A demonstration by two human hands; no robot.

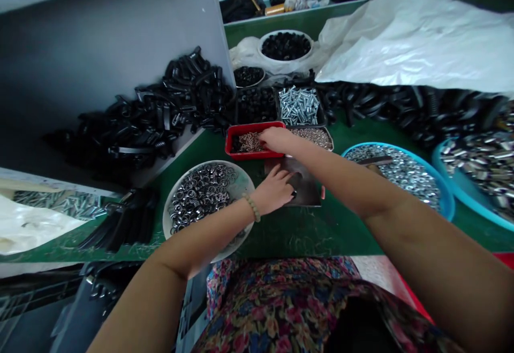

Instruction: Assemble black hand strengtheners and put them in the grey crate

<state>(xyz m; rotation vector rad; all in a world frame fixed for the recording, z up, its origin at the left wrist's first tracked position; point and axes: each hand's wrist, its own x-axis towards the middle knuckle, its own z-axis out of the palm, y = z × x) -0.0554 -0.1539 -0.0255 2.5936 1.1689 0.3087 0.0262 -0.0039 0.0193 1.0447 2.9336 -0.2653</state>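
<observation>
My right hand (277, 140) reaches into a red tray (235, 155), fingers bent down and drawn together among small copper-coloured screws (249, 142). What its fingertips hold, if anything, is hidden. Dark small pieces fill the tray's left end. My left hand (275, 189), with a beaded bracelet (252, 207) at the wrist, rests over a flat metal plate (307, 198) with its fingers spread. A small black piece (296, 177) lies by its fingers, and something black shows at the thumb tip. Beneath my left forearm stands a white bowl (167, 211) of metal rings (201, 195).
Behind the red tray are bins of silver bolts (299, 105) and black parts (256, 105). Blue basins (448, 211) of metal pieces stand right. Black curved handles (172, 101) pile up left inside a grey box (120, 26). Plastic sheeting (421, 42) covers more black parts.
</observation>
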